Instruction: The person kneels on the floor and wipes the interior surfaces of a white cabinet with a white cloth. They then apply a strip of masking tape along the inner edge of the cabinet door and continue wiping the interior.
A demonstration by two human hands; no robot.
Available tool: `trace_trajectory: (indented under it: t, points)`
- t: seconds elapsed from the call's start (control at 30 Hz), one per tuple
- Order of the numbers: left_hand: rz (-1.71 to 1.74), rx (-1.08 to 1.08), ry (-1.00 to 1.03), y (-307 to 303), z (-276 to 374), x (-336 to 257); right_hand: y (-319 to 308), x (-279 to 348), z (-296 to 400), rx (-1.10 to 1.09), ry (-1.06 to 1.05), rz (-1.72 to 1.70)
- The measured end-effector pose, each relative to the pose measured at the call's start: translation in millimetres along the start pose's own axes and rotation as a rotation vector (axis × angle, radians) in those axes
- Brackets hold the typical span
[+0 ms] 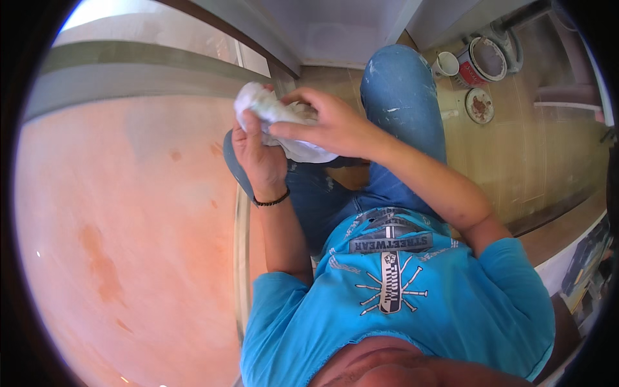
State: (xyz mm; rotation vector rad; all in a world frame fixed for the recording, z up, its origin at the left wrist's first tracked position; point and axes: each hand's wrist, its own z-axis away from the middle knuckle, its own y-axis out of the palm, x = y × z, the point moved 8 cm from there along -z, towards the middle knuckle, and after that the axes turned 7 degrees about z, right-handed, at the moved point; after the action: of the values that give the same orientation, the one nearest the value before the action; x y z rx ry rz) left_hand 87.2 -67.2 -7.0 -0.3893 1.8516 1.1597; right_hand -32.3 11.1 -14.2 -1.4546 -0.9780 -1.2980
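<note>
A crumpled white cloth (309, 151) is bunched between my two hands, above my bent knees. My left hand (261, 157), with a dark bead bracelet at its wrist, grips the cloth's left end, thumb over the front. From the right, my right hand (336, 121) holds the other side, thumb and fingers spread around the folds. Some of my fingertips are hidden behind the fabric. Paint-spotted blue jeans (404, 96) lie beneath and beyond the hands.
An orange-pink surface (169, 217) with darker patches spans my left side. At the upper right, a white cup (447, 64), a paint bucket (487, 59) and a round lid (480, 105) with reddish-brown residue sit on the wood-look floor (508, 159). Pale panels (343, 41) rise ahead.
</note>
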Motion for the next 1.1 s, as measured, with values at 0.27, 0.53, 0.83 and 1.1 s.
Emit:
trace_trajectory:
  t: [0.27, 0.53, 0.83, 1.1]
  points:
    - [-0.190, -0.276, 0.072, -81, 3, -40, 39, 58, -73, 0.314, -0.275, 0.428]
    - [-0.073, -0.524, 0.034, -119, 17, -71, 83, 47, -34, 0.266, -0.378, 0.456]
    - [-1.074, -0.166, 0.263, -25, -24, -106, 47, 63, -34, 0.059, -0.406, 0.547]
    - [-1.193, -0.385, 0.145, -59, -41, -111, 40, 58, -28, 0.094, -0.381, 0.711]
